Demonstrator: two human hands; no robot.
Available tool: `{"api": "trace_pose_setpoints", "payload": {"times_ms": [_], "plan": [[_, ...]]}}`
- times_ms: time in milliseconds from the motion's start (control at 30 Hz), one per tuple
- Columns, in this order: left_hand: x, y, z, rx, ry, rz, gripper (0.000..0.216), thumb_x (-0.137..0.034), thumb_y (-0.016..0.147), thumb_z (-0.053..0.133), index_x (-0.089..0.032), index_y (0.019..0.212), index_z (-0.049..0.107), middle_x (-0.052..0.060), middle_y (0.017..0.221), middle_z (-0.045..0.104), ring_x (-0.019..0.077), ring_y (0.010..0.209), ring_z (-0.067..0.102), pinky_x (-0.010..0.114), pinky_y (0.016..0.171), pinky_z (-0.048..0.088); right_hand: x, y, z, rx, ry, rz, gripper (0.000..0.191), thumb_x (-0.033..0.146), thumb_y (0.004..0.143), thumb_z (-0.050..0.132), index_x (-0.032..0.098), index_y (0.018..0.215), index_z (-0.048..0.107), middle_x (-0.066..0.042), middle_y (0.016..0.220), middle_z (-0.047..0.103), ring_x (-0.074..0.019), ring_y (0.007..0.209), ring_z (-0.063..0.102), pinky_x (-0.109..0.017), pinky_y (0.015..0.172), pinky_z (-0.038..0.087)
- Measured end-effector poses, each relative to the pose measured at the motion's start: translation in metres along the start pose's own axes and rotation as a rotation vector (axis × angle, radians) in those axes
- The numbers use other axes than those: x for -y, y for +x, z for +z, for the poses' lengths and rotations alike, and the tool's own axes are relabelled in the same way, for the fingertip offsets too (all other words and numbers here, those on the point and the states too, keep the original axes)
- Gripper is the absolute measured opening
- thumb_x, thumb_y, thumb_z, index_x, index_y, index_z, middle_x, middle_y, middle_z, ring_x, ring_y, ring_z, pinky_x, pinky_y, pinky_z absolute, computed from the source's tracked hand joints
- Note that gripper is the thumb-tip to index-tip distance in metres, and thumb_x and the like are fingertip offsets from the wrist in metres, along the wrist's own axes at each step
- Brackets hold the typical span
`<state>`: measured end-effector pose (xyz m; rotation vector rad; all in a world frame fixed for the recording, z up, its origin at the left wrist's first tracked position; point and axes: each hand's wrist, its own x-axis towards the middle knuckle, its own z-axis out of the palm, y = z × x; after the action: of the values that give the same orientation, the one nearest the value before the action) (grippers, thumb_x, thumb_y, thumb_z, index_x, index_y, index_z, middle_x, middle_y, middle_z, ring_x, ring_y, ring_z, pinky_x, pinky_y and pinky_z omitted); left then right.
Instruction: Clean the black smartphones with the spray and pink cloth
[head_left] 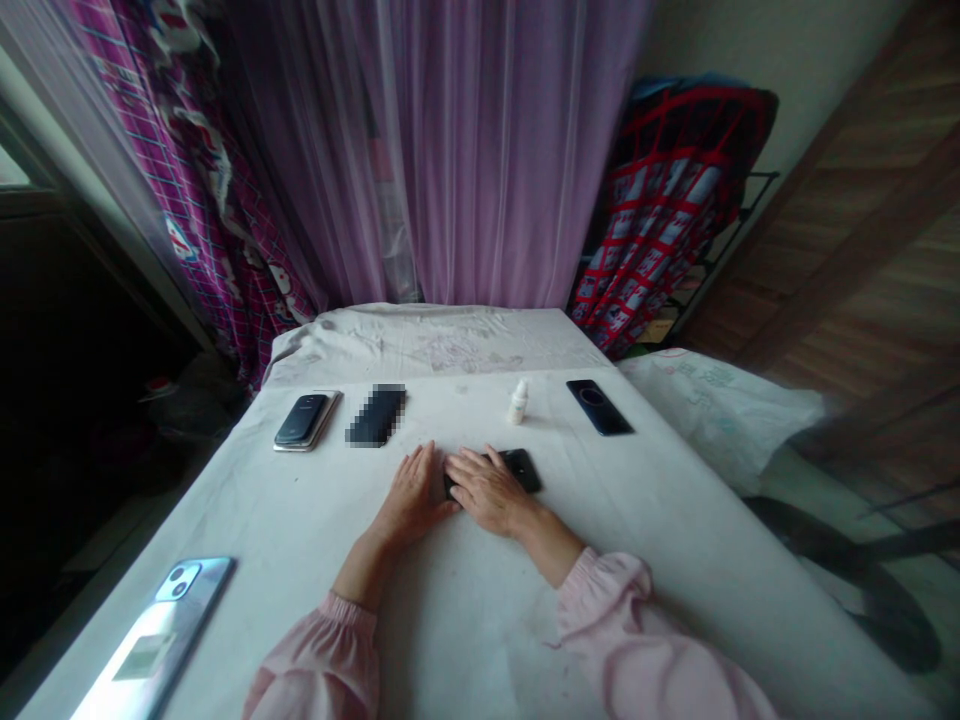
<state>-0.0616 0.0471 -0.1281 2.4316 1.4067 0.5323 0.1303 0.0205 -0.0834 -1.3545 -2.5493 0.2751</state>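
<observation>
So the right hand lies flat over a black phone on the counter; left hand is stretched out just beside, maybe touching, hard to tell. Looks like steadying; lifting would need a grip.

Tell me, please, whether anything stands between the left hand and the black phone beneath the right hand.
No other object visibly stands between the left hand and the black phone, but the right hand lies over the phone, covering much of its top.
</observation>
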Motion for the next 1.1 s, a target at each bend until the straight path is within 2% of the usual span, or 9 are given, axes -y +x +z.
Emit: {"api": "trace_pose_setpoints", "payload": {"times_ms": [167,300,500,600,700,800,900,1000,1100], "plan": [[-0.006,-0.001,-0.008,0.042,-0.051,0.027,0.097,-0.041,0.076,0.07,-0.017,0.15,0.012,0.019,0.148,0.04,0.0338,0.14,0.028,0.056,0.113,0.021,-0.003,-0.036,-0.006,0.033,0.026,-0.079,0.042,0.035,0.1,0.032,0.027,0.14,0.044,-0.001,0.145,0.046,-0.0188,0.138,0.033,-0.049,0.116,0.012],[-0.013,-0.002,-0.014,0.092,-0.07,0.012,0.098,-0.034,0.076,0.07,-0.016,0.15,0.009,0.016,0.143,0.048,0.0327,0.141,0.026,0.057,0.114,0.017,-0.011,-0.053,-0.01,0.041,0.018,-0.052,0.041,0.035,0.1,0.035,0.029,0.139,0.046,0.001,0.146,0.046,-0.02,0.138,0.032,-0.049,0.116,0.012],[-0.013,-0.002,-0.023,0.151,-0.069,0.028,0.096,-0.028,0.074,0.066,-0.016,0.151,0.008,0.017,0.147,0.042,0.031,0.142,0.025,0.056,0.114,0.015,-0.017,-0.024,-0.006,-0.035,-0.012,0.12,0.039,0.032,0.099,0.037,0.023,0.133,0.053,-0.005,0.144,0.047,-0.0236,0.136,0.036,-0.053,0.114,0.016],[-0.013,-0.003,-0.024,0.178,-0.06,0.03,0.095,-0.025,0.074,0.063,-0.016,0.151,0.008,0.017,0.15,0.037,0.0294,0.142,0.026,0.056,0.114,0.014,-0.005,-0.009,-0.001,-0.03,-0.004,0.094,0.04,0.034,0.099,0.036,0.022,0.134,0.051,-0.006,0.145,0.046,-0.0239,0.137,0.034,-0.053,0.114,0.016],[-0.013,-0.002,-0.024,0.192,-0.051,0.025,0.092,-0.026,0.075,0.061,-0.014,0.15,0.01,0.018,0.152,0.033,0.0292,0.142,0.025,0.055,0.114,0.014,0.009,-0.01,0.002,-0.011,-0.004,0.024,0.043,0.037,0.099,0.036,0.023,0.138,0.047,-0.006,0.147,0.043,-0.0233,0.138,0.031,-0.052,0.115,0.016],[-0.013,-0.001,-0.024,0.197,-0.049,0.024,0.092,-0.026,0.075,0.061,-0.014,0.151,0.009,0.018,0.15,0.036,0.0295,0.142,0.025,0.056,0.114,0.014,0.012,-0.028,0.001,-0.002,-0.014,-0.038,0.044,0.037,0.099,0.036,0.026,0.142,0.042,-0.003,0.148,0.042,-0.0216,0.139,0.029,-0.049,0.116,0.013],[-0.013,-0.002,-0.025,0.195,-0.048,0.03,0.094,-0.026,0.076,0.06,-0.016,0.151,0.006,0.016,0.15,0.037,0.0295,0.142,0.024,0.056,0.114,0.014,0.002,-0.051,-0.002,-0.004,-0.043,-0.048,0.044,0.035,0.098,0.04,0.029,0.142,0.041,-0.002,0.147,0.044,-0.0211,0.139,0.03,-0.049,0.117,0.011],[-0.015,-0.003,-0.025,0.19,-0.046,0.036,0.091,-0.031,0.078,0.061,-0.016,0.151,0.009,0.016,0.151,0.036,0.0302,0.143,0.023,0.056,0.114,0.014,-0.014,-0.074,-0.004,-0.045,-0.094,0.015,0.044,0.032,0.096,0.044,0.029,0.14,0.044,-0.002,0.146,0.045,-0.0223,0.139,0.031,-0.05,0.116,0.012],[-0.022,-0.004,-0.024,0.159,-0.006,0.024,0.086,-0.044,0.082,0.061,-0.014,0.15,0.018,0.017,0.148,0.04,0.0326,0.142,0.024,0.057,0.114,0.015,-0.029,-0.093,-0.003,-0.089,-0.16,0.103,0.044,0.029,0.095,0.043,0.027,0.138,0.047,-0.003,0.146,0.045,-0.0235,0.138,0.032,-0.05,0.115,0.013]]}}
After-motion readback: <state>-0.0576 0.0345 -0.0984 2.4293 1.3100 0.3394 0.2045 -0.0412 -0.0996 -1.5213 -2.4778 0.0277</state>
